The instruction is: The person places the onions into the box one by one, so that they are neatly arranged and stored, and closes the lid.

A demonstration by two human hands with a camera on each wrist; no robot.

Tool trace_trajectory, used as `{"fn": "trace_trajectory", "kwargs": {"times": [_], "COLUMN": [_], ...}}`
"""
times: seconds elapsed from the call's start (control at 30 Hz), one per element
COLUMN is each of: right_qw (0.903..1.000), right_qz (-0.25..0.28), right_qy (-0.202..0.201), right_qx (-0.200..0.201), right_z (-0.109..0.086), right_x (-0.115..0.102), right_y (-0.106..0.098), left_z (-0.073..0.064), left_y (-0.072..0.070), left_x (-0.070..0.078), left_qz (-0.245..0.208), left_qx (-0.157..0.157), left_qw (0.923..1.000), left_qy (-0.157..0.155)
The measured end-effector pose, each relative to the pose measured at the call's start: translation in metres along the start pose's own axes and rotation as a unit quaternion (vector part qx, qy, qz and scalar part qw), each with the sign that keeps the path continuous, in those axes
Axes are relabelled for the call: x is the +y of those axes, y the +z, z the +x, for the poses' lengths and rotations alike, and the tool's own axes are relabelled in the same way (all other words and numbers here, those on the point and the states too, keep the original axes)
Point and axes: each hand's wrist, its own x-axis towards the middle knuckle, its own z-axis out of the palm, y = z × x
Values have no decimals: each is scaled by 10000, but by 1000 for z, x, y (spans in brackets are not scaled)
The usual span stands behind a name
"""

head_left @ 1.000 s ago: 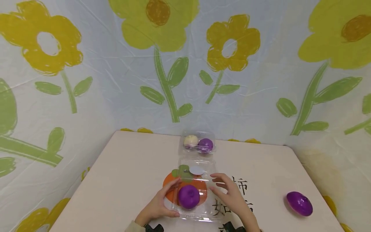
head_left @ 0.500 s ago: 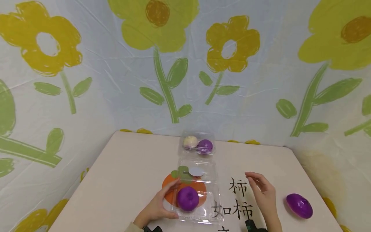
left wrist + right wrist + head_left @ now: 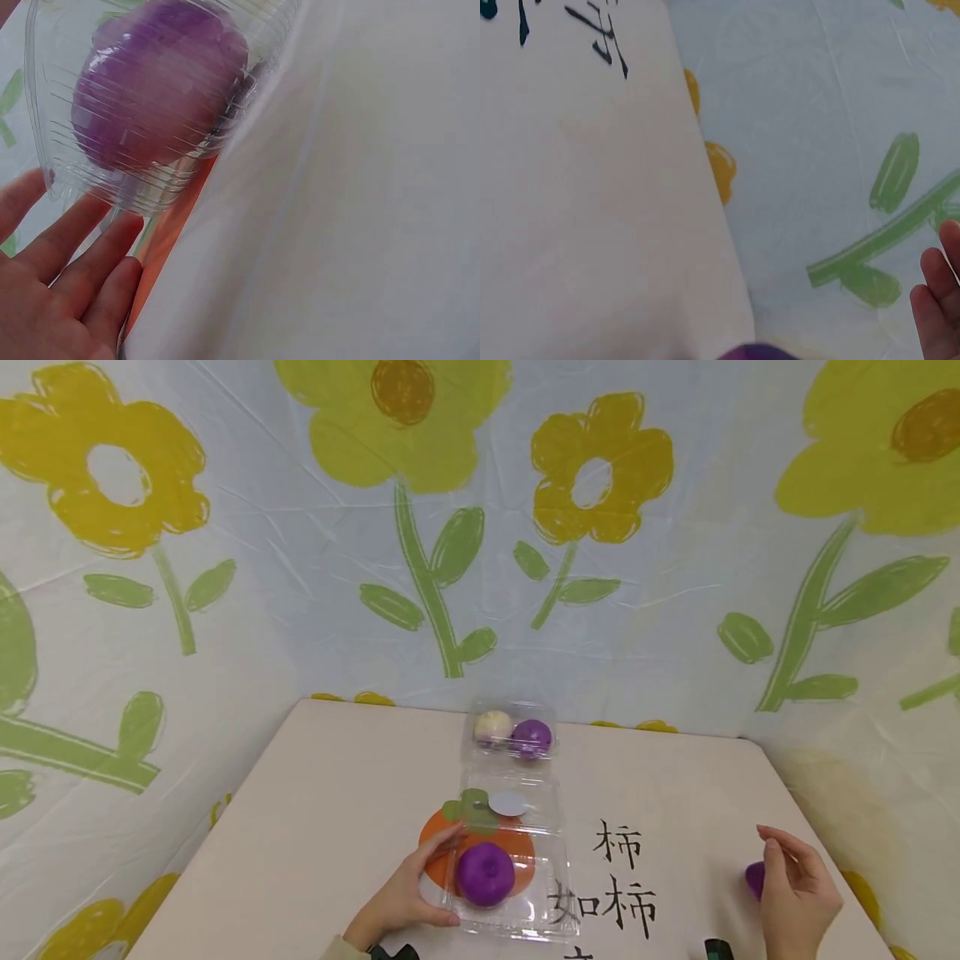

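Head view: the left hand spreads against the left side of the near clear box, a round purple object inside; at right, the right hand, loosely curved, partly hides a purple piece on the tabletop. Left wrist: straight fingertips touch the box. Right wrist: straight fingers hold nothing.

right hand | moved rightward from clear container | partly hides rightmost purple object
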Motion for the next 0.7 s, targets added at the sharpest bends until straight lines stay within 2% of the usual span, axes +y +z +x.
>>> {"fn": "trace_trajectory", "kwargs": {"times": [0.13, 0.27, 0.33, 0.43, 0.57, 0.7], "right_qw": [9986, 9937, 9888, 9809, 9678, 9572], "right_qz": [-243, -143, 73, -68, -656, -713], "right_qy": [184, 949, 1416, 1931, 2429, 2800], "right_qx": [442, 586, 461, 229, -118, -178], "right_z": [6, 8, 7, 6, 6, 4], "right_x": [14, 28, 35, 44, 53, 61], "right_y": [-17, -29, -33, -38, -45, -45], "left_z": [0, 1, 1, 1, 3, 3], "left_y": [0, 2, 2, 3, 3, 3], "left_x": [2, 2, 1, 0, -2, -2], "left_qz": [-22, -78, -106, -84, -34, 1], "left_qx": [-13, -3, -1, 3, 9, 21], "left_qw": [10000, 10000, 9999, 9999, 9998, 9998], "left_qy": [-46, -23, 26, 139, 184, 192]}}
